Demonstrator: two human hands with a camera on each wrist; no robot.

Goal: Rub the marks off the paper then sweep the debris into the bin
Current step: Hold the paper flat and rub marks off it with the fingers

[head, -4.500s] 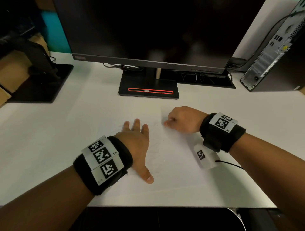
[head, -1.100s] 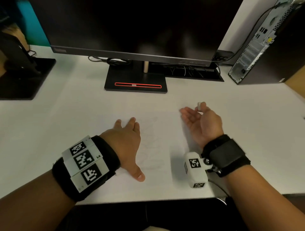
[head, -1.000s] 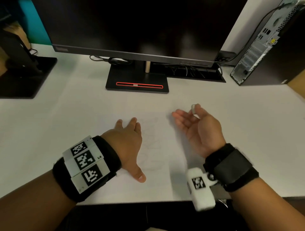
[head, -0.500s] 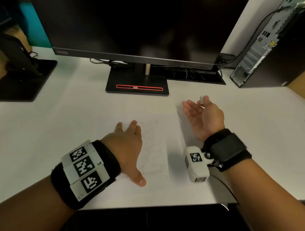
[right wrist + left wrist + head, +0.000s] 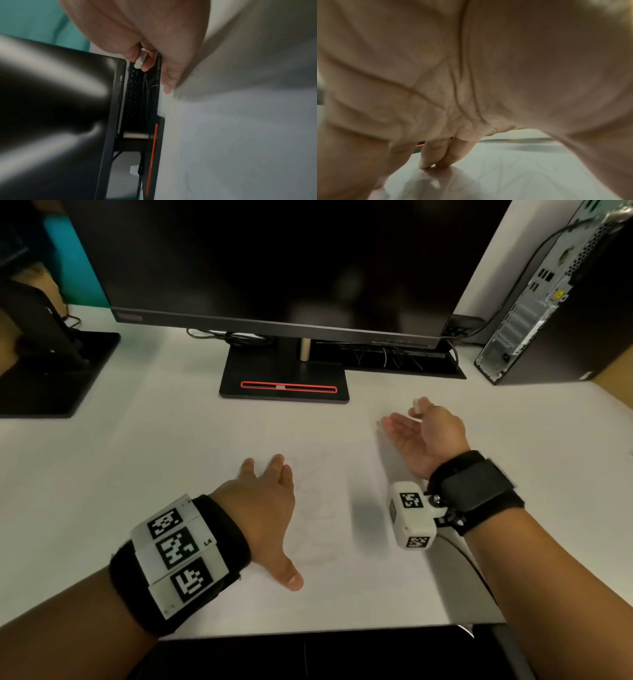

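The left hand (image 5: 262, 508) lies flat with fingers straight, pinning the paper (image 5: 342, 542) to the desk (image 5: 137, 457). Only faint pencil traces show on the sheet, so the rubbing looks largely done, though the dim view leaves that unsure. The right hand (image 5: 423, 436) stands on edge at the paper's far corner, thumb and forefinger pinching the eraser (image 5: 416, 402), other fingers straight. Sweeping seems under way; no bin is in view.
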